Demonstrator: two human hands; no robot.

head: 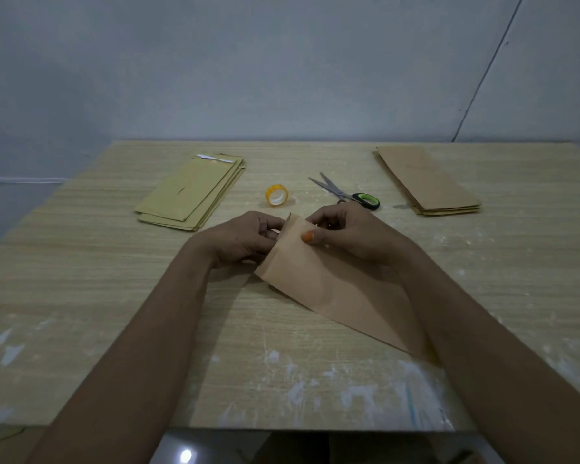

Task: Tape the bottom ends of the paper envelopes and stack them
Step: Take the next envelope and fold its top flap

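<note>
A brown paper envelope lies slanted on the wooden table, its far end lifted between both hands. My left hand pinches that end's left corner. My right hand grips the same end from the right, thumb pressed on top of the paper. A yellow roll of clear tape stands just beyond the hands. Scissors with green-black handles lie open to its right. A stack of yellowish envelopes sits at the back left, and a stack of brown envelopes at the back right.
The table's far edge meets a grey wall. White paint smears mark the near part of the tabletop. A cable runs diagonally down the wall at the right. The floor shows below the table's near edge.
</note>
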